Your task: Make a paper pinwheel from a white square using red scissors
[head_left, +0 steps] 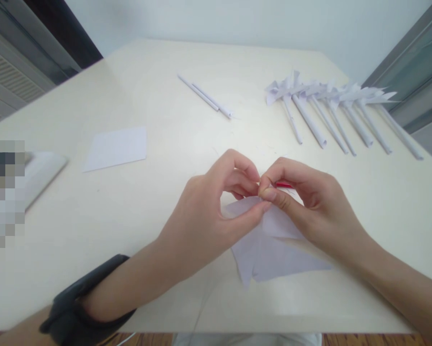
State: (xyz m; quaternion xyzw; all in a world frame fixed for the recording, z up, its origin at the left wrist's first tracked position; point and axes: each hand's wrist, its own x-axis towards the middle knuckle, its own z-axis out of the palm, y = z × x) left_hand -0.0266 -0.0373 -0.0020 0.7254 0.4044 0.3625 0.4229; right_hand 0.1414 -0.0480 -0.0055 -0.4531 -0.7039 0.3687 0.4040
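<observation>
My left hand (pixel 219 202) and my right hand (pixel 302 197) meet near the middle of the table. Both have their fingertips pinched together at the upper part of a cut white paper sheet (pixel 288 259), whose flaps spread out below them. The exact spot where the fingers grip is partly covered by the thumbs. Behind the right fingers a small red object (pixel 283 185) shows; most of it is hidden, so its kind is unclear. A dark band sits on my left wrist.
Several paper pinwheels (pixel 331 96) with rolled paper sticks lie in a row at the back right. Two thin paper rolls (pixel 204 96) lie at the back middle. A flat white paper piece (pixel 117 149) rests on the left. Paper scraps lie beyond my hands. The table (pixel 158 302) has its front edge close to me.
</observation>
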